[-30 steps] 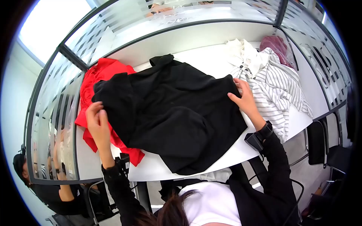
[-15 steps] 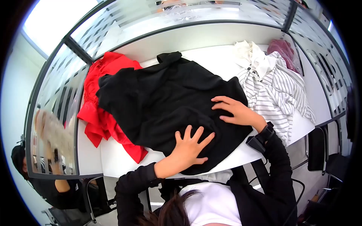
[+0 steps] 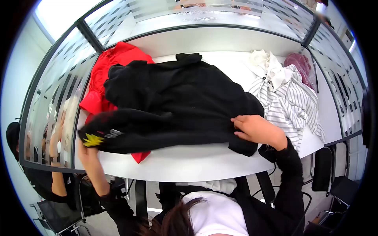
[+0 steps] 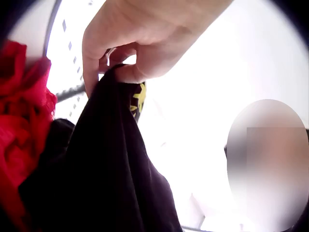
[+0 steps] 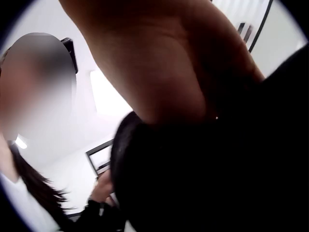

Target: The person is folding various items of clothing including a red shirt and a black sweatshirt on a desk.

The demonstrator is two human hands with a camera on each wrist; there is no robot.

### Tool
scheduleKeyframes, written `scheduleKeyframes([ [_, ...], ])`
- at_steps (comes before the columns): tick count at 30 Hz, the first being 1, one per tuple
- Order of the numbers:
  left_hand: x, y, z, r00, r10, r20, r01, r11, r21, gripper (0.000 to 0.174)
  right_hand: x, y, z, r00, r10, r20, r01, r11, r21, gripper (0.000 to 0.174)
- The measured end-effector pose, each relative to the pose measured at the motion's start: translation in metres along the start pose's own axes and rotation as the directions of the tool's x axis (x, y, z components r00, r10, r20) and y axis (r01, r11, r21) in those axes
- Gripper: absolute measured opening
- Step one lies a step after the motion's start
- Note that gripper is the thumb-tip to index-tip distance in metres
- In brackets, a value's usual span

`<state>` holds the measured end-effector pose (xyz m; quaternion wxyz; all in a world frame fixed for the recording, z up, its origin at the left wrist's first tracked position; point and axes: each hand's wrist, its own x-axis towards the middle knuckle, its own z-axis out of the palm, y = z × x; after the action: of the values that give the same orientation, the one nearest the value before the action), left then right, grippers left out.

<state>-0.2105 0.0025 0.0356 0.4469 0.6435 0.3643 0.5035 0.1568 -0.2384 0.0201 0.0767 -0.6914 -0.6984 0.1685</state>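
Observation:
A black garment (image 3: pixel 189 90) lies spread across the table, its near part drawn out to the left. That part carries a yellow print (image 3: pixel 93 140) and small white lettering. My left hand (image 3: pixel 89 155) pinches its left end between thumb and fingers. In the left wrist view, the black cloth (image 4: pixel 111 159) hangs in folds from the left hand (image 4: pixel 130 43). At the near right, my right hand (image 3: pixel 260 130) grips the garment with curled fingers. Dark cloth hides the fingertips of the right hand (image 5: pixel 159 72) in the right wrist view.
A red garment (image 3: pixel 122 55) lies partly under the black one at the left. On the right are a striped white garment (image 3: pixel 293 102), a white cloth (image 3: pixel 269 67) and a plum bundle in clear plastic (image 3: pixel 300 67). Low partitions (image 3: pixel 220 33) edge the white table (image 3: pixel 189 165).
My left hand left the garment's left side, pressed flat on its near middle, then drew the near part out leftward, revealing the print. My right hand moved from the right edge toward the near right.

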Motion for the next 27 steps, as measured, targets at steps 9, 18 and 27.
scheduleKeyframes([
  [9, 0.001, -0.065, -0.065, 0.95, -0.312, -0.02, 0.29, 0.903, -0.318, 0.032, 0.065, -0.08, -0.056, 0.695, -0.498, 0.519, 0.49, 0.856, 0.165, 0.031],
  [18, -0.014, -0.011, 0.002, 0.906, 0.212, 0.366, -0.394, 0.738, 0.548, 0.051, 0.218, -0.069, -0.025, 0.666, -0.708, -0.237, 0.503, 0.66, -0.558, 0.07],
  [27, 0.043, -0.016, 0.061, 0.794, 0.276, 0.542, -0.597, 0.518, 0.613, 0.051, 0.25, -0.051, -0.01, 0.448, -0.867, -0.219, 0.55, 0.46, -0.697, 0.019],
])
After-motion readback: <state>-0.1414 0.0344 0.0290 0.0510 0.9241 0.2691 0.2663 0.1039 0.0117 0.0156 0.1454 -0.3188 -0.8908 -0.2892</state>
